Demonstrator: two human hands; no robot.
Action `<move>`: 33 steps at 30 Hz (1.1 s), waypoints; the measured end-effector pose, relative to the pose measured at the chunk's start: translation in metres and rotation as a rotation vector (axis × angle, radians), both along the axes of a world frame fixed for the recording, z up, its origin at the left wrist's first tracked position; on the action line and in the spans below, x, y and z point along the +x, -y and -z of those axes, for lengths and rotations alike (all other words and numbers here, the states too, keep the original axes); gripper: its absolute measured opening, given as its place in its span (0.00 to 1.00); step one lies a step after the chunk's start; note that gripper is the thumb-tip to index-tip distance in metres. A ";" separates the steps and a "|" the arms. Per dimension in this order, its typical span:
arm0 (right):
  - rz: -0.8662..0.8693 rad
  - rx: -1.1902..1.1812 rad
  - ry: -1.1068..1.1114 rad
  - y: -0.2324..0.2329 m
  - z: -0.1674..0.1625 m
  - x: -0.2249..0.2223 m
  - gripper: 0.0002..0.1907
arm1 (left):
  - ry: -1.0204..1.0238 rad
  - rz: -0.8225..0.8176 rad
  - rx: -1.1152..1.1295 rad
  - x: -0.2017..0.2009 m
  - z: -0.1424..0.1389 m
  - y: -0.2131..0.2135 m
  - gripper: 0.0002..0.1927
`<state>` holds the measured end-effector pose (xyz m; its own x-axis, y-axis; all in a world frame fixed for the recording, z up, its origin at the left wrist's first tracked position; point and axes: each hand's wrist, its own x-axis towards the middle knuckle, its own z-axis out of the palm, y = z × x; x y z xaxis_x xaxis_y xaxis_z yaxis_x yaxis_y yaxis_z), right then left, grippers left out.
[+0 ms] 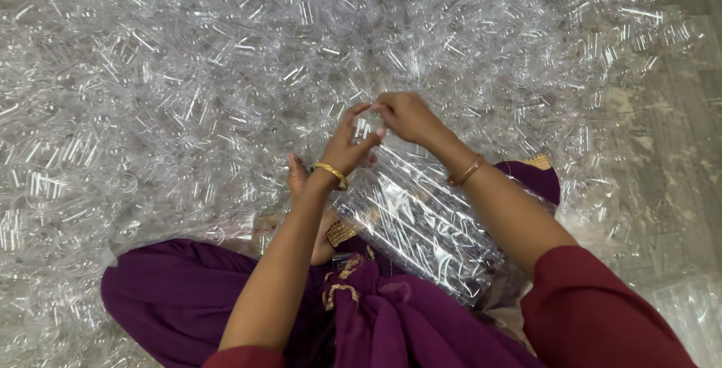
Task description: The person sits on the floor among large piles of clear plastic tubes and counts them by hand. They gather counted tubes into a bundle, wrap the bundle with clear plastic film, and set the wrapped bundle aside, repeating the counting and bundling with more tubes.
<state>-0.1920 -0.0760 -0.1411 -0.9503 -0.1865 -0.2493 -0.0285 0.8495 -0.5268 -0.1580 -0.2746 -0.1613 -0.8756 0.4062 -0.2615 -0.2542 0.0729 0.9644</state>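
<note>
A grey floor [677, 150] lies buried under a heap of clear plastic cups [188, 74]. Near centre, the left hand [347, 146] and right hand [406, 116], fingers pinched, grip the top of a clear plastic bag [421, 225] resting on the purple-clad lap [188, 293].

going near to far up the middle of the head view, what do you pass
purple garment → clear plastic bag packed with clear pieces on the lap → left hand and right hand meeting at the bag's top end → wide heap of loose clear plastic pieces
</note>
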 end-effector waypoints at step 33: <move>-0.399 -0.134 -0.061 -0.014 -0.081 -0.005 0.28 | 0.335 0.094 0.464 -0.010 -0.027 -0.003 0.37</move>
